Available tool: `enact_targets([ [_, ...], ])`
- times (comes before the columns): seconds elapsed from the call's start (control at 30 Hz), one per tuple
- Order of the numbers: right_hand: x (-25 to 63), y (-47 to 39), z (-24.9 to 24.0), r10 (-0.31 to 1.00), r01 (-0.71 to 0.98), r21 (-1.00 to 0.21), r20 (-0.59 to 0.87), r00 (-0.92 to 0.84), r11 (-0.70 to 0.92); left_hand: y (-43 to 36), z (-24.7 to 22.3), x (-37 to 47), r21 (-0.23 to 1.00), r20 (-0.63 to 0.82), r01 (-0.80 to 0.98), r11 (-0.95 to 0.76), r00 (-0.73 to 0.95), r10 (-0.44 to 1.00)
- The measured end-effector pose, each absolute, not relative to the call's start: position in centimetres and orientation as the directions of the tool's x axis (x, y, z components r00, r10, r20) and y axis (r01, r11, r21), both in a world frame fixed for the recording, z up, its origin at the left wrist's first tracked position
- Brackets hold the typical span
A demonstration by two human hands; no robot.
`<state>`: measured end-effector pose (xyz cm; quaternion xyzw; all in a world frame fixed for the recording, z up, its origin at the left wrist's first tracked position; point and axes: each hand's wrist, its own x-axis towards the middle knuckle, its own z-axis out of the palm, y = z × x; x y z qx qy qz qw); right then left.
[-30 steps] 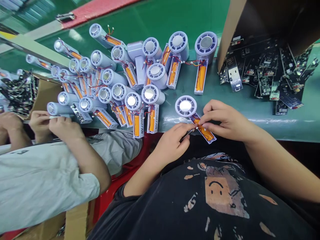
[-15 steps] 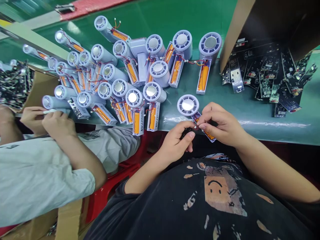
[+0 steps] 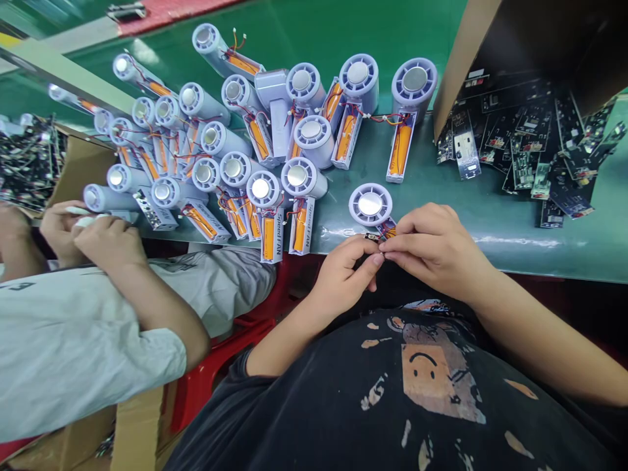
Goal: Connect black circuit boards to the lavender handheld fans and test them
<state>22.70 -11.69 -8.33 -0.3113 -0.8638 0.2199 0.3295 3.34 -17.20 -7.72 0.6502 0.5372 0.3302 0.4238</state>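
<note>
A pale lavender handheld fan [image 3: 370, 205] lies at the table's front edge, its round end with a silver disc facing up. My left hand [image 3: 347, 269] is closed around a small black circuit board [image 3: 373, 237], of which just the top end shows past the fingers. Thumb and fingertips of my right hand [image 3: 434, 252] pinch a wire connector [image 3: 382, 248] against the board; whether it is seated I cannot tell. Thin coloured wires [image 3: 388, 228] run there from the fan's handle, which my right hand mostly hides.
Several similar fans [image 3: 304, 180] with orange batteries stand to the left. On the right, circuit boards [image 3: 527, 144] spill from a cardboard box [image 3: 466, 62]. A co-worker's hands [image 3: 110, 243] hold a white part at far left, near another box of boards [image 3: 81, 167].
My right hand has come left to meet the left fingertips, bringing the connector to the board. The board's end now shows above my left hand. The co-worker's hands shifted slightly.
</note>
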Motion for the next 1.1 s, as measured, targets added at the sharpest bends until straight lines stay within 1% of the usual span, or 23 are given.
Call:
enact_targets([
  [0.1, 22.5, -12.2, -7.9, 0.712, 0.420, -0.604, 0.394, -0.581, 0.678, -17.1, -7.2, 3.3, 0.879, -0.006, 0.464, -0.112, 0.246, 0.969],
  [0.2, 22.2, -12.5, -7.9, 0.763, 0.405, -0.684, 0.360, -0.537, 0.607, -17.1, -6.6, 3.1, 0.855, -0.017, 0.501, -0.133, 0.283, 0.959],
  [0.27, 22.0, -12.5, -8.0, 0.797, 0.379, -0.729, 0.378, -0.471, 0.570, -17.4, -6.3, 3.0, 0.848, -0.047, 0.518, -0.112, 0.284, 0.958],
  [0.33, 21.8, -12.5, -8.0, 0.816, 0.362, -0.748, 0.408, -0.409, 0.556, -17.7, -6.1, 2.9, 0.854, -0.103, 0.517, -0.051, 0.265, 0.959],
  [0.4, 21.6, -12.5, -8.0, 0.819, 0.358, -0.748, 0.427, -0.384, 0.559, -18.1, -6.2, 2.8, 0.866, -0.166, 0.500, 0.025, 0.241, 0.956],
  [0.47, 21.5, -12.5, -8.2, 0.810, 0.354, -0.739, 0.445, -0.381, 0.573, -18.4, -6.5, 2.9, 0.882, -0.191, 0.466, 0.068, 0.223, 0.956],
  [0.53, 21.4, -12.5, -8.4, 0.793, 0.353, -0.718, 0.477, -0.378, 0.600, -18.4, -6.9, 2.9, 0.903, -0.190, 0.422, 0.083, 0.218, 0.957],
  [0.63, 21.4, -12.4, -8.9, 0.760, 0.365, -0.670, 0.527, -0.380, 0.647, -18.1, -7.2, 3.0, 0.928, -0.188, 0.361, 0.089, 0.252, 0.949],
  [0.73, 21.5, -12.3, -9.3, 0.722, 0.353, -0.636, 0.537, -0.436, 0.686, -17.6, -7.4, 3.0, 0.940, -0.192, 0.329, 0.095, 0.278, 0.941],
  [0.87, 21.8, -12.0, -9.7, 0.680, 0.312, -0.624, 0.523, -0.514, 0.716, -17.3, -7.3, 3.0, 0.924, -0.186, 0.375, 0.077, 0.264, 0.947],
  [1.0, 21.9, -12.0, -9.6, 0.691, 0.329, -0.624, 0.522, -0.499, 0.709, -17.2, -7.0, 3.2, 0.906, -0.149, 0.422, 0.034, 0.241, 0.959],
  [1.1, 21.8, -12.2, -9.5, 0.717, 0.363, -0.636, 0.479, -0.507, 0.681, -17.2, -6.8, 3.2, 0.896, -0.139, 0.443, 0.022, 0.233, 0.962],
])
